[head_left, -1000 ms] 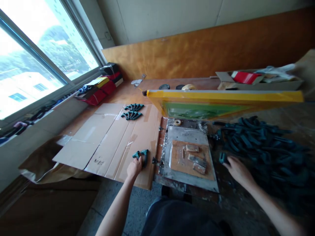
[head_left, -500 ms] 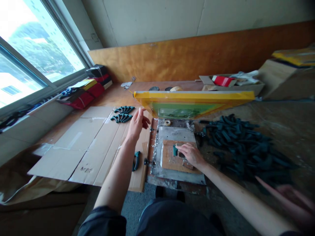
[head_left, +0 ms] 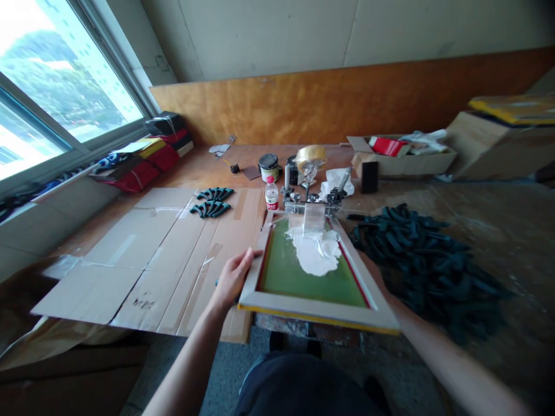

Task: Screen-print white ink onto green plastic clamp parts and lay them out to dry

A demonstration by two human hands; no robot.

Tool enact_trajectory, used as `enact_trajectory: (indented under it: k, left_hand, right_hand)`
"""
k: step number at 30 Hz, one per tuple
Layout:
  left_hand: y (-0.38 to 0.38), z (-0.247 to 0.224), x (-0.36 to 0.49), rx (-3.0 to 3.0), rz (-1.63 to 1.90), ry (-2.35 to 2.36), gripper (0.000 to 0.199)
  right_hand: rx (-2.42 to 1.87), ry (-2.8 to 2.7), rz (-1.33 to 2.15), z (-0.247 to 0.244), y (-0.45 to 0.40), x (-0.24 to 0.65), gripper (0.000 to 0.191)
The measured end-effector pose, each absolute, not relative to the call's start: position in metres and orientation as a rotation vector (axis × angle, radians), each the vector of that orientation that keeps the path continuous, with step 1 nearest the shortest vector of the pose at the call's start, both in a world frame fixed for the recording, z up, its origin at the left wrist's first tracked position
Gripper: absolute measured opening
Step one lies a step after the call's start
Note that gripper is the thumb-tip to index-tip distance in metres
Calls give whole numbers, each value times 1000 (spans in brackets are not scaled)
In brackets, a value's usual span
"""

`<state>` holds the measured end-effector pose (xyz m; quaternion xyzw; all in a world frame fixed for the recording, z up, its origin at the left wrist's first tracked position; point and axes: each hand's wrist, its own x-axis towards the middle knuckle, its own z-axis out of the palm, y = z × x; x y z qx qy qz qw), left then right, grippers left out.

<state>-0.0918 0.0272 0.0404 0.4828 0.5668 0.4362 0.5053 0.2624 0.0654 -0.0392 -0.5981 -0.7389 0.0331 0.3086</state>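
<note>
Brown surface (head_left: 197,166), flattened cardboard (head_left: 151,228) over its left part, reaching past the near edge. Heap of dark green parts (head_left: 422,266) on the surface, off the screen frame's right side. Screen frame (head_left: 314,311) lies between cardboard and heap, at the surface's near edge. Left hand (head_left: 233,278) grips the frame's left side, thumb on top. Right hand (head_left: 372,268) at its right side, mostly hidden; can't tell if closed. White paste (head_left: 318,259) toward the mesh's far edge. Bottle (head_left: 272,196) just beyond the frame's far left corner.
</note>
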Motion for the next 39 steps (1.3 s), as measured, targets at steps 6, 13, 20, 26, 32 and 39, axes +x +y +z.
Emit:
enact_trajectory:
  k: [6, 13, 20, 26, 32, 39]
  left_hand:
    - [12, -54, -87, 1239, 821, 1617, 69]
    - [18, -74, -89, 1296, 762, 1662, 61]
    - [16, -77, -88, 1274, 776, 1670, 57]
    - [16, -73, -90, 1257, 787, 1625, 58]
    - [16, -66, -89, 1195, 813, 1605, 62]
    - [18, -5, -95, 1037, 866, 1354, 75]
  right_hand:
    - [-1437, -2190, -116, 13, 125, 235, 46]
    - [-1376, -2645, 67, 2, 105, 190, 4]
    - [-844, -2851, 293, 7, 68, 221, 14]
    - [-901, -2571, 14, -11, 57, 209, 23]
    - [-877, -2628, 194, -6, 54, 214, 17]
    - [-1443, -2348, 71, 48, 139, 207, 57]
